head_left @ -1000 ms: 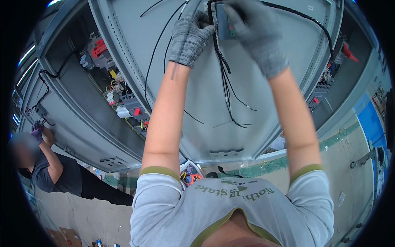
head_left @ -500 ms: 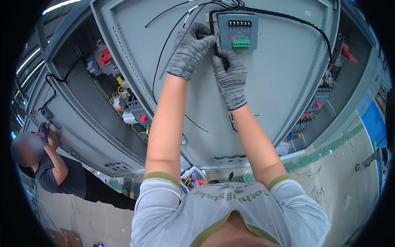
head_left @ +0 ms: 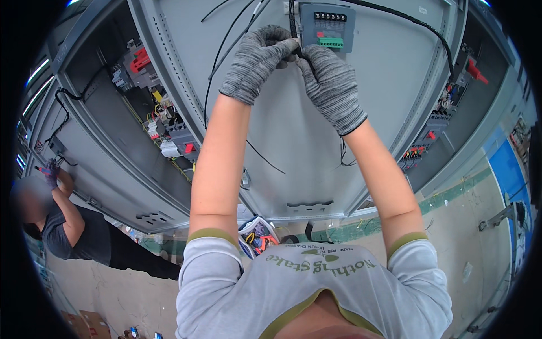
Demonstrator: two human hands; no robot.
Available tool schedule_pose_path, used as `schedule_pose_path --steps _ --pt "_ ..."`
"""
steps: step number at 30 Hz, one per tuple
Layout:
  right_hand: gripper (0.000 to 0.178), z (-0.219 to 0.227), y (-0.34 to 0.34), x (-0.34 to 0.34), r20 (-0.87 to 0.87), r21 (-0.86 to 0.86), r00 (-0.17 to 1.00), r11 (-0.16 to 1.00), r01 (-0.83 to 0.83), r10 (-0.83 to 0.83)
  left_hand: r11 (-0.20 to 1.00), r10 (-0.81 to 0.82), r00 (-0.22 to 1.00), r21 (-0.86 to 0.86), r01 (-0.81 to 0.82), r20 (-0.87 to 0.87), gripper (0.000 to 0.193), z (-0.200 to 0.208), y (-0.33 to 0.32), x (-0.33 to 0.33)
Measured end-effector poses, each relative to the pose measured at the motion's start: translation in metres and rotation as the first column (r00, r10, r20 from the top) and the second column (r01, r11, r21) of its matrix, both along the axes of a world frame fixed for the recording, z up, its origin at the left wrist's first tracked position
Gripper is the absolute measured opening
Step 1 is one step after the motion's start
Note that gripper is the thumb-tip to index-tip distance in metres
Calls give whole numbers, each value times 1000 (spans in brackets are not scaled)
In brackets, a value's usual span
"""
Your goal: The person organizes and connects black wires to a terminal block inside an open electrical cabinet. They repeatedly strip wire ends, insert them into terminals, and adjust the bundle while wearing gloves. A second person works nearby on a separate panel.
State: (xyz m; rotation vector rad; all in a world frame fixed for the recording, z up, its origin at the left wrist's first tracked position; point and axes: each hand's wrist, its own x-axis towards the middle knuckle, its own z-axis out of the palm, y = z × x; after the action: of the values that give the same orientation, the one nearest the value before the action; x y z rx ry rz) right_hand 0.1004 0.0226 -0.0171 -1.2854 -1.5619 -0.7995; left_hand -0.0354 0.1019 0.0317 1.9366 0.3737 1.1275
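My left hand [head_left: 253, 65], in a grey knitted glove, pinches a black wire bundle [head_left: 292, 21] beside the lower left corner of a grey meter module [head_left: 347, 28]. My right hand [head_left: 334, 85], gloved alike, closes on the same bundle just below that corner, its fingertips almost meeting those of the left. What lies between the fingertips is partly hidden. The module is fixed on a grey cabinet door panel [head_left: 299, 152] and carries a black terminal strip [head_left: 330, 17] and a green connector [head_left: 331, 42]. Loose black wires [head_left: 223, 51] hang left of my left hand.
Open cabinet bays with red-handled breakers [head_left: 139, 60] flank the panel. A braided black cable [head_left: 406, 20] arcs to the right bay. Below stands a container of tools [head_left: 259, 237]. At far left, a co-worker [head_left: 76, 231] raises gloved hands to another panel.
My right hand has moved up and turned inward, closer to my left hand on the bundle. The panel and module now sit higher in view. The co-worker's hands remain raised.
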Motion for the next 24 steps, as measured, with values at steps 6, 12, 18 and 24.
schedule_pose_path --steps 6,12,18,24 --pt "24 45 -9 20 567 -92 824 994 62 1 989 -146 988 -43 144 -54 20 3 26 -10" --pt "24 90 -7 22 870 -195 485 964 178 86 984 -170 982 45 173 -78 24 11 30 -13" --pt "16 64 -8 28 858 144 469 975 170 -209 999 -41 998 37 40 38 21 2 17 0" --pt "27 3 0 38 657 254 669 938 238 -348 992 112 975 32 -121 194 19 -31 26 25"
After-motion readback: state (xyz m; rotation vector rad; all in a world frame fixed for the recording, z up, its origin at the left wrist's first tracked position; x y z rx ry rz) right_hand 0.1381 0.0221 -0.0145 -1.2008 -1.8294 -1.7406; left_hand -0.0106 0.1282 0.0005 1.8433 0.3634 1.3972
